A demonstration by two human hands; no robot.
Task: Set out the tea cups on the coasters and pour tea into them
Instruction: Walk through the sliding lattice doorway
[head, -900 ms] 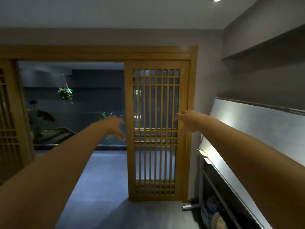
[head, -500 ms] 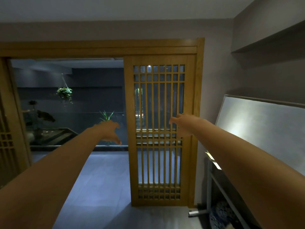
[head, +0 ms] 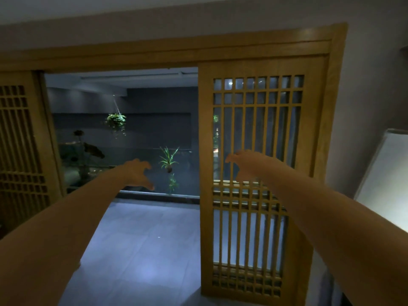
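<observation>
- At the far left of a dim room stands a wooden lattice panel [head: 21,151], part of a wide timber door frame.
- Beside it the doorway is open onto a grey tiled floor [head: 141,235] and a dark courtyard, where a hanging plant [head: 116,121] dangles from a cord.
- The person's left hand [head: 136,173] is stretched straight forward at chest height, fingers spread and curled like a claw, holding nothing.
- The right hand [head: 245,165] reaches out the same way, fingers loosely apart and also empty, in front of the sliding lattice door [head: 256,177]; whether it touches the slats cannot be told.
- Both arms likely extend this way as a starting pose, or to steady the walk, not to grip anything.
- At the far right edge leans a pale board [head: 388,180].
- No tea cups, coasters or teapot are in view, so their direction and long axis cannot be judged; the task appears not yet begun.
</observation>
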